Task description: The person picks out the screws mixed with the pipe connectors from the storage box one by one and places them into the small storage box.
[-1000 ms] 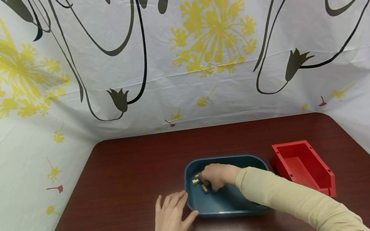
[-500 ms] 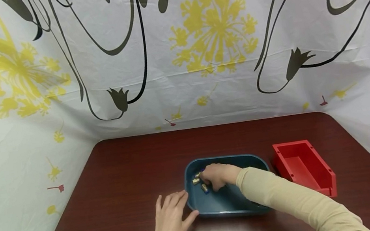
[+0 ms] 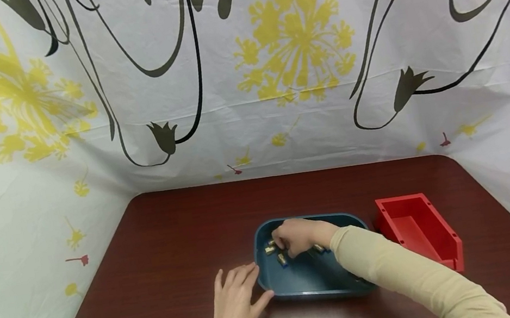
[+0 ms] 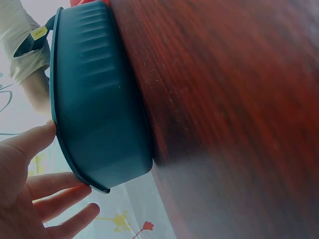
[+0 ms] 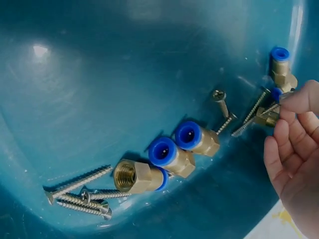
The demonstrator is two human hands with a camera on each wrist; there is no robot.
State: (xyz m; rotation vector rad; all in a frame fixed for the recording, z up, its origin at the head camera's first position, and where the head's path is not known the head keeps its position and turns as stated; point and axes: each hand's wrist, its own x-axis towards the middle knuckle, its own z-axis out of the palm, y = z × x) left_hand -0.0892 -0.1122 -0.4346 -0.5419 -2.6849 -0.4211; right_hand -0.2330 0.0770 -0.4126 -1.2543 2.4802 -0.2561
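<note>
My right hand point(image 3: 302, 235) is inside the dark teal tray point(image 3: 303, 285), near its left end. In the right wrist view its thumb and finger pinch a screw point(image 5: 271, 107), partly covered by the fingertips. Close by lie a brass fitting with a blue collar point(image 5: 281, 72) and a hex brass fitting point(image 5: 269, 118). More blue-collared brass fittings point(image 5: 197, 138) and several loose screws point(image 5: 82, 181) lie along the tray's side. My left hand point(image 3: 236, 306) has its fingers spread at the tray's left end, thumb and fingertips touching the rim in the left wrist view.
A red open bin point(image 3: 416, 231) stands on the dark wood table point(image 3: 186, 229), right of the tray. A white patterned cloth point(image 3: 225, 92) hangs behind and beside the table. A dark band with a yellow label point(image 4: 37, 37) is around the right wrist.
My right hand has risen slightly inside the tray, and fittings behind it show below its wrist. The left hand and both containers stay where they were.
</note>
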